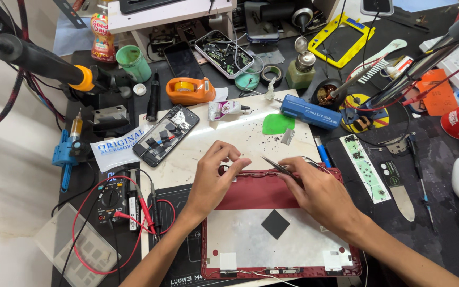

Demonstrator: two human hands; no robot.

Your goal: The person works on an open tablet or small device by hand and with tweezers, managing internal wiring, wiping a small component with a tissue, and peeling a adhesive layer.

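From the head view, lower centre of the frame: you have the red laptop lid shell with its silver inner lining and black square pad (272,234) lying open before you, its far edge running across the middle of the picture; your left hand (213,180) rests on that edge at centre-left, thumb and forefinger pressed together on the thin strip of cable or trim along the rim, though what exactly they pinch is too small to tell; your right hand (314,188) sits just right of centre, fingers closed around the slim metal tweezers (276,165), whose tips point left toward your other hand and touch or nearly touch the same rim. The step in hand looks like working something loose along that upper edge; the next move, I judge, calls for a light, steady grip and a shallow angle so the tips do not slip or gouge the plastic. Above and left of your hands lies an opened black smartphone (166,134); an orange tape dispenser (189,90) stands higher still; a blue rectangular tool (310,111) sits upper right of centre.
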